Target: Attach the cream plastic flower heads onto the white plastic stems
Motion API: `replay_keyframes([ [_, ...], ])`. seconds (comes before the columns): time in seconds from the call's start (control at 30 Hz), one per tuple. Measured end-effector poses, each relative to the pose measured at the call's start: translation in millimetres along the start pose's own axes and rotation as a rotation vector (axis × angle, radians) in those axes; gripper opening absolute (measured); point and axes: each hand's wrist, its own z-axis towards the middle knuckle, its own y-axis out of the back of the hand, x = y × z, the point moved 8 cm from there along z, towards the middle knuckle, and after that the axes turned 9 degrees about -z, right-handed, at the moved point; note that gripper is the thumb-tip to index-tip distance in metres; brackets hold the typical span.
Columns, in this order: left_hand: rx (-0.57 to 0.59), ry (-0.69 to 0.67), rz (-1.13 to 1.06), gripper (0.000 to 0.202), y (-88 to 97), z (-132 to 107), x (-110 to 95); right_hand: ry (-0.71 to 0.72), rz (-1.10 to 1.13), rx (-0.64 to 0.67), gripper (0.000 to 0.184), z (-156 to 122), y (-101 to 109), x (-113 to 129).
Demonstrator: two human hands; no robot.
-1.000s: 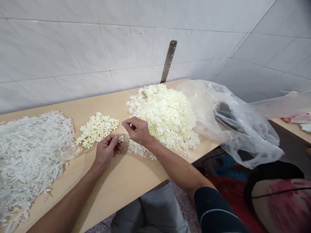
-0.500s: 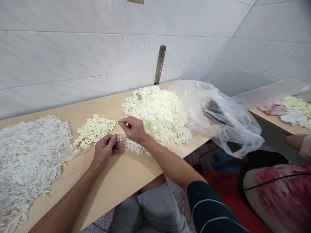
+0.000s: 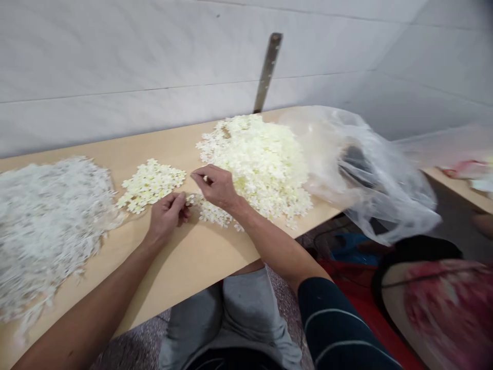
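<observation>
My left hand (image 3: 169, 213) is closed in a pinch above the table, thumb against curled fingers. A small cream artificial flower (image 3: 190, 199) shows at its fingertips. To the right, my right hand (image 3: 216, 186) also pinches, thumb and forefinger together. Anything between those fingertips is too small to make out. Behind my left hand lies a small heap of yellow-white flowers (image 3: 152, 184). A much larger heap of the same flowers (image 3: 262, 159) spreads behind and beside my right hand, with a few loose ones under the wrist.
A wide pile of white, thin-stranded pieces (image 3: 50, 226) covers the left of the wooden table (image 3: 200, 252). At the right end lies a clear plastic bag (image 3: 389, 190). A metal bracket (image 3: 267, 72) stands against the tiled wall. Another person in pink clothing (image 3: 442, 303) sits at right.
The view has shifted, so the table and heaps sit higher in the picture. Both hands keep nearly the same pinched poses, close together.
</observation>
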Motion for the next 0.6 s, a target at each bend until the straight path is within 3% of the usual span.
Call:
replay_keyframes([
  [0.13,0.041,-0.071,0.029,0.05,-4.5,7,-8,0.024,-0.002,-0.08,0.015,6,9,2],
  [0.27,0.042,-0.068,-0.004,0.053,-4.6,13,-12,0.1,0.003,-0.067,0.012,12,13,11],
  [0.43,0.028,-0.057,-0.016,0.053,-3.3,11,-14,0.179,0.005,0.015,0.012,12,11,26],
  [0.6,0.037,-0.058,-0.005,0.055,-1.9,12,-14,0.251,0.011,0.149,0.008,7,-5,26],
])
